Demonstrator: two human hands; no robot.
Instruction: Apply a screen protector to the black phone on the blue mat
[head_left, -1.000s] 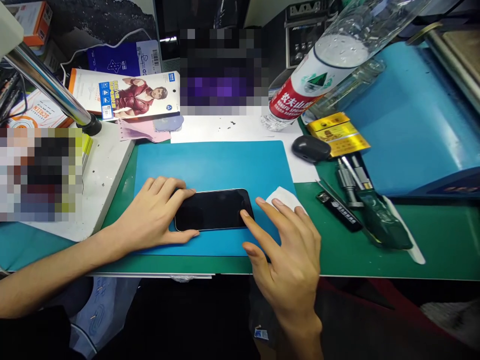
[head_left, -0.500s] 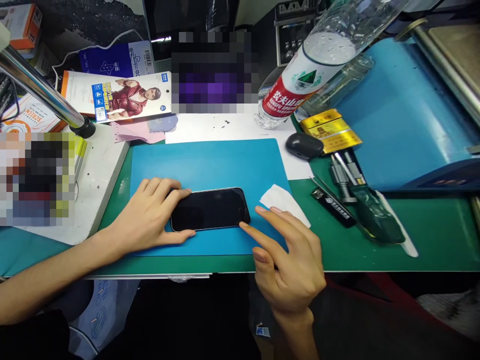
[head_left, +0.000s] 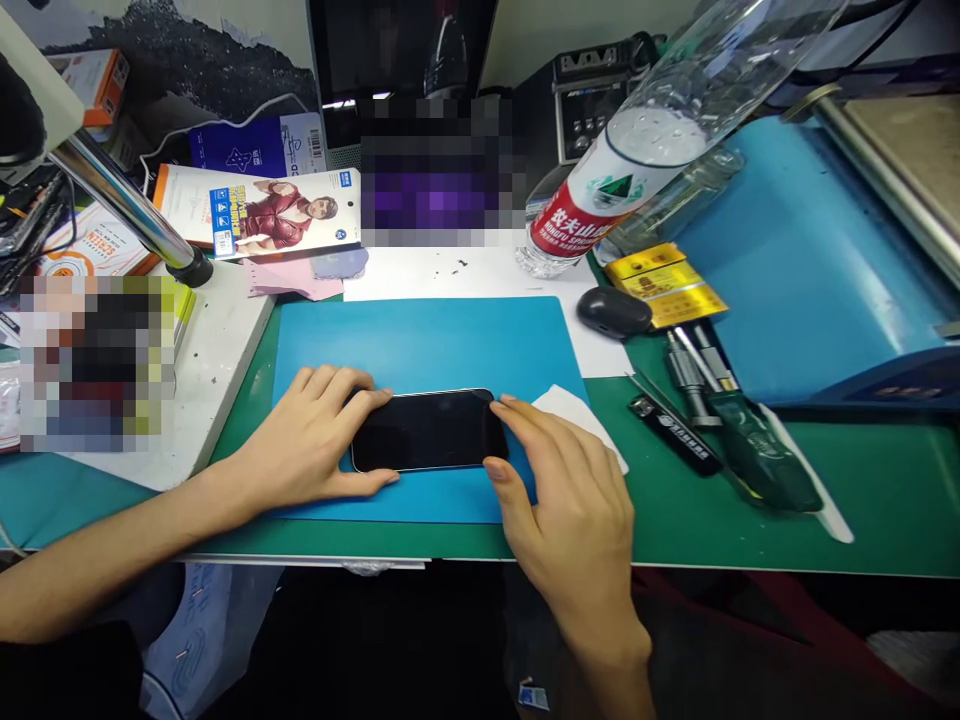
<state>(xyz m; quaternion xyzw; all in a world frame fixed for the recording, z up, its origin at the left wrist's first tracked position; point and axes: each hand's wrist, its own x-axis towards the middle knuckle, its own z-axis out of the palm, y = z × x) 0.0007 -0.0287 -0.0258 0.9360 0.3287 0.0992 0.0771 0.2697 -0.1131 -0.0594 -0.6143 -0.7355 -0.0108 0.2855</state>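
Observation:
A black-screened smartphone (head_left: pixel 431 430) lies flat on a blue mat (head_left: pixel 420 335), long side running left to right. My left hand (head_left: pixel 326 430) clasps its left end, with the thumb along the near edge and the fingers at the far edge. At the opposite end, my right hand (head_left: pixel 574 490) has its thumb by the near right corner and its fingertips by the far right corner, closed around that end. A white tissue (head_left: pixel 570 405) sits on the mat, partly hidden behind the right hand.
Right of the mat are a black mouse (head_left: pixel 613 312), a gold packet (head_left: pixel 671 285), a dark lighter-like piece (head_left: pixel 675 435) and a green-handled tool (head_left: pixel 765 455). A tilted plastic bottle (head_left: pixel 592 195) stands behind. A white slab (head_left: pixel 225 375) and lamp pole (head_left: pixel 127 205) border the left.
My right hand has moved from pointing one finger at the phone's near right corner to bracketing its right end with thumb and fingers. The left hand keeps its hold; the view shifted slightly.

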